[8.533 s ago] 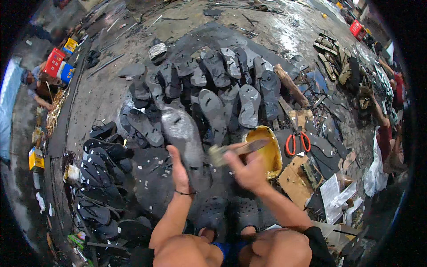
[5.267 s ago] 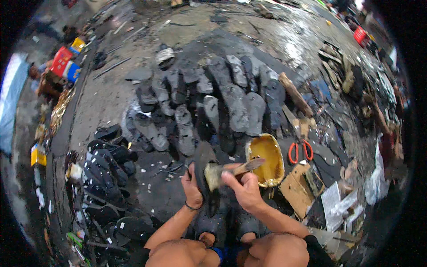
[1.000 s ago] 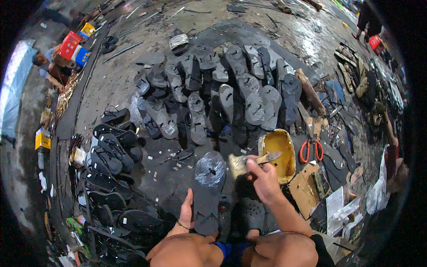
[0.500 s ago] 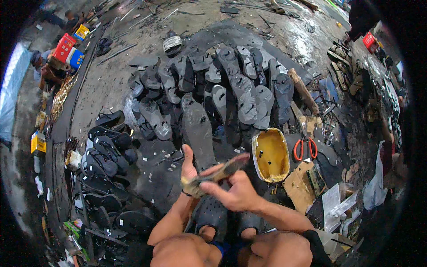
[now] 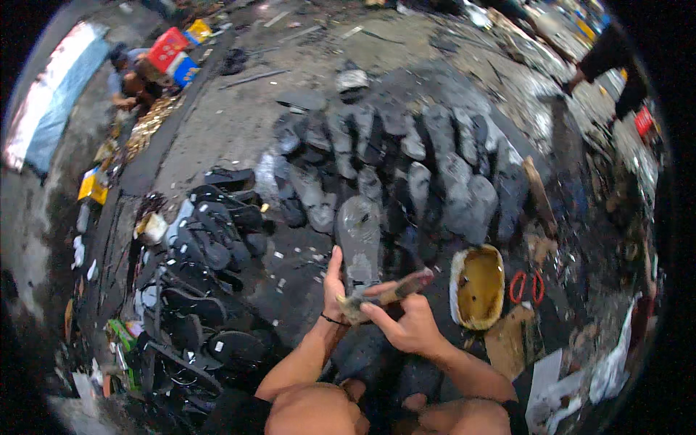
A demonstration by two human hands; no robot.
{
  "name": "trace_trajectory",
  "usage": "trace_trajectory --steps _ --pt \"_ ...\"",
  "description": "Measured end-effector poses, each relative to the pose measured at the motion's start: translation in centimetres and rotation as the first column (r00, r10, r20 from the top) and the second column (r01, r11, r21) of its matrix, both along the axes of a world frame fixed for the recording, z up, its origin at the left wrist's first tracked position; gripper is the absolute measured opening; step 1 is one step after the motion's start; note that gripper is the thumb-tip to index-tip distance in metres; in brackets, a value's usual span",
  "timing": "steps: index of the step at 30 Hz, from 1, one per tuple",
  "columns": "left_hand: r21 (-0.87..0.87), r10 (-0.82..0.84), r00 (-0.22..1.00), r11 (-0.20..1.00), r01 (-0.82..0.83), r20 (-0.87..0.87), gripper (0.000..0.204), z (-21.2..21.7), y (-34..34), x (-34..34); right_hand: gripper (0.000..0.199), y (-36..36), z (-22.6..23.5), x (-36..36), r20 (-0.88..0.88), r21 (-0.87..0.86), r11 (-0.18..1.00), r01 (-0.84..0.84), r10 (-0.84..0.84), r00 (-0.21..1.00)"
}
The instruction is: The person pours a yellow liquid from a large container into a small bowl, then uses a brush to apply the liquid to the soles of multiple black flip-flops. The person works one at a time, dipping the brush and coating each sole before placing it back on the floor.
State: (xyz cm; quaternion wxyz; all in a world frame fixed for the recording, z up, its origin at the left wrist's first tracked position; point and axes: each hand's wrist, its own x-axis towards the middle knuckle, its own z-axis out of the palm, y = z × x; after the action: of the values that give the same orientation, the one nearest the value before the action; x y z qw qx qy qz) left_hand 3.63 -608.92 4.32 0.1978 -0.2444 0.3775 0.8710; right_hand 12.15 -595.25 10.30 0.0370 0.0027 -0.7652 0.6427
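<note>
My right hand (image 5: pixel 409 322) is closed round the handle of a flat brush (image 5: pixel 399 290), its pale bristle end pointing left. A long grey sandal sole (image 5: pixel 359 235), with shiny wet-looking patches at its far end, extends away from my left hand (image 5: pixel 335 293). That hand's thumb points up along the sole's left edge; its other fingers are mostly hidden behind the brush and sole. The brush crosses in front of the sole's near end. To the right of my right hand stands an oblong tub (image 5: pixel 456 293) with yellowish-brown stuff inside.
Rows of grey soles (image 5: pixel 454 177) lie ahead on a dark mat. Black sandals (image 5: pixel 210 243) are piled at the left. Red-handled scissors (image 5: pixel 518 287) and cardboard (image 5: pixel 507 341) lie beyond the tub. A crouching person (image 5: pixel 130 76) is at the far left; another person's legs (image 5: pixel 605 61) show far right.
My view has shifted, so the scene sits lower and farther right. Both hands keep their hold, and the brush stays across the sole's near end.
</note>
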Motion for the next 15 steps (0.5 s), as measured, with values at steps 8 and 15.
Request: trace_trajectory --steps 8,15 --pt "0.332 0.200 0.939 0.938 -0.101 -0.279 0.055 0.2 -11.2 -17.0 0.025 4.1 -4.2 2.3 0.266 -0.078 0.954 0.290 -0.261 0.928" --pt "-0.871 -0.327 0.883 -0.249 -0.424 -0.337 0.062 -8.6 -21.1 -13.3 0.024 10.8 -7.0 5.7 0.074 0.305 0.761 0.573 -0.619 0.782"
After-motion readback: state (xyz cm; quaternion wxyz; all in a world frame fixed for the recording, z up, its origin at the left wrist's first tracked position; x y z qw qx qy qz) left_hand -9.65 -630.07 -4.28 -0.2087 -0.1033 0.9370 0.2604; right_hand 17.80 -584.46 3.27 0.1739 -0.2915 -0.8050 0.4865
